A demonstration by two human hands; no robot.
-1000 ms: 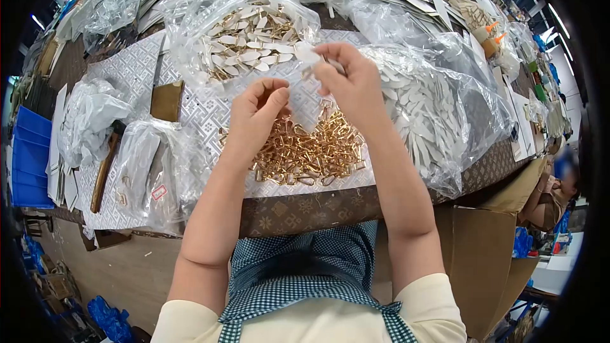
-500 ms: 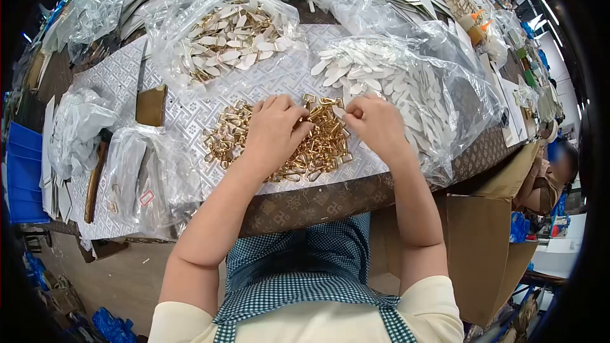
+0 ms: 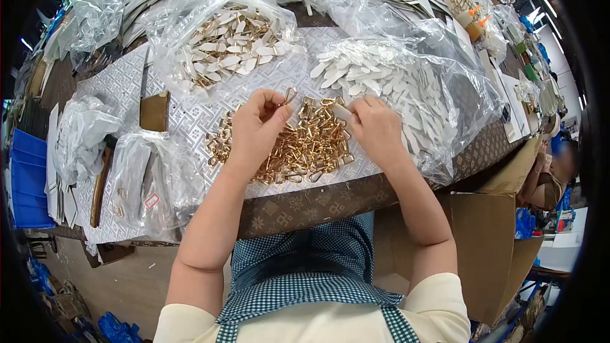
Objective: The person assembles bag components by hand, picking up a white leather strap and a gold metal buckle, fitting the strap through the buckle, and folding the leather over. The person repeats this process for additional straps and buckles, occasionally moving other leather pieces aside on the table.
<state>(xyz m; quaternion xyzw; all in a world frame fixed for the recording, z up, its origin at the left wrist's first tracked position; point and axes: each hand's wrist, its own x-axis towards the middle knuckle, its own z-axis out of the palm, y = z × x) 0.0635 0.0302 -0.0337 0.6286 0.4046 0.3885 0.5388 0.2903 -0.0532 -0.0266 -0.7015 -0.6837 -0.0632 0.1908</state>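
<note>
My left hand (image 3: 259, 124) is closed in a pinch on a gold metal snap hook (image 3: 290, 94), raised over the left side of the pile. My right hand (image 3: 376, 126) pinches a white strap tab (image 3: 342, 112), which points left over the pile's right edge. Between and below both hands lies a heap of gold snap hooks (image 3: 311, 149) on patterned paper. Just right of my right hand, many loose white tabs (image 3: 416, 98) spill from a clear plastic bag.
Behind the heap, a clear bag (image 3: 232, 51) holds gold hooks with white tabs. Crumpled plastic bags (image 3: 155, 174), a brown-handled tool (image 3: 100, 184) and a blue bin (image 3: 30, 181) are at left. A cardboard box (image 3: 480, 248) stands at right; beyond it sits another person (image 3: 546, 181).
My left hand has moved left and up from the heap and now holds a snap hook clear of it. My right hand stays near the same place with the white tab.
</note>
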